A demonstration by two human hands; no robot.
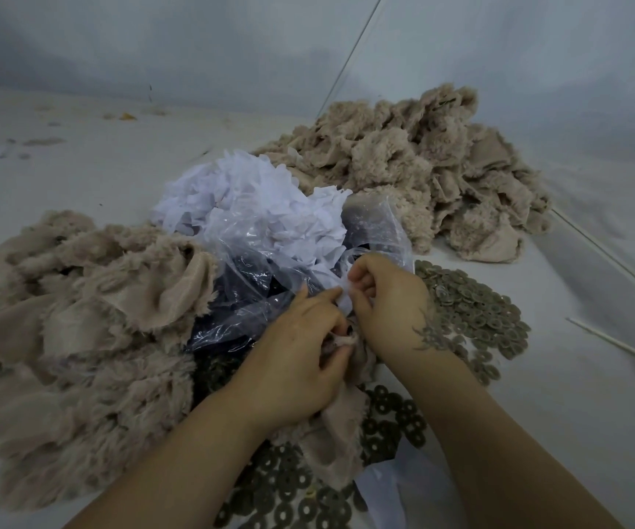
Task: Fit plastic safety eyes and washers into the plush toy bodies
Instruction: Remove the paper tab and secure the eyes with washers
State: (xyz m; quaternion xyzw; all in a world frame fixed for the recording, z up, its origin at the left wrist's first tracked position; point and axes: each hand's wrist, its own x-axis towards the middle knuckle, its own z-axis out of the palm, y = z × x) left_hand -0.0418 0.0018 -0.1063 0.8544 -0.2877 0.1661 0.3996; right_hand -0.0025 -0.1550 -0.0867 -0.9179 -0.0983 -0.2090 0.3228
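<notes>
Both forearms enter from the lower edge and converge at centre. The left hand [300,360] is palm-down, fingers curled, thumb and forefinger pinching. The right hand [388,303], marked with a dark pattern on its back, has its fingers curled inward, touching the left.

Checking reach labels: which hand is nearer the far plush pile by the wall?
Right. The right hand sits below and left of the far plush pile; the left hand is lower and farther left, gripping a plush piece.
</notes>
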